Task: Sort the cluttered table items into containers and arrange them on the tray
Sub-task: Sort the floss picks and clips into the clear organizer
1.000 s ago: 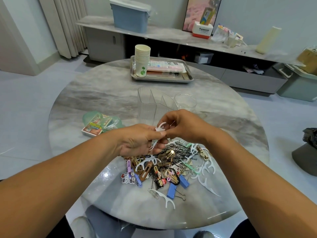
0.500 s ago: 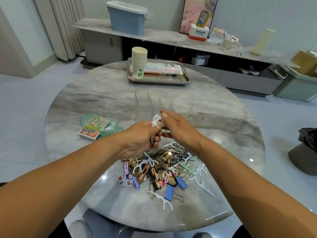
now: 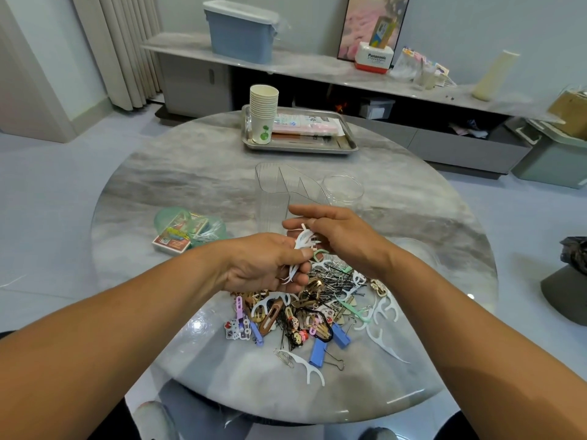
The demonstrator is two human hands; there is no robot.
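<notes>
A heap of small items [image 3: 317, 315] lies on the round marble table [image 3: 178, 198]: white floss picks, hair clips, bobby pins, blue binder clips. My left hand [image 3: 263, 265] grips a bunch of white floss picks [image 3: 301, 246] above the heap. My right hand [image 3: 336, 233] pinches the top of the same bunch. Just behind my hands stand a clear divided container [image 3: 276, 192] and a clear round cup [image 3: 343, 188]. The steel tray [image 3: 346, 147] sits at the table's far side.
On the tray stand a stack of paper cups [image 3: 263, 115] and a pink packet [image 3: 305, 124]. A green bag with a card box [image 3: 181, 231] lies at the left. A sideboard with a blue bin [image 3: 239, 31] runs along the wall.
Both hands have stayed together just above the heap, working the bunch of floss picks; the bunch now sticks up more between my fingers.
</notes>
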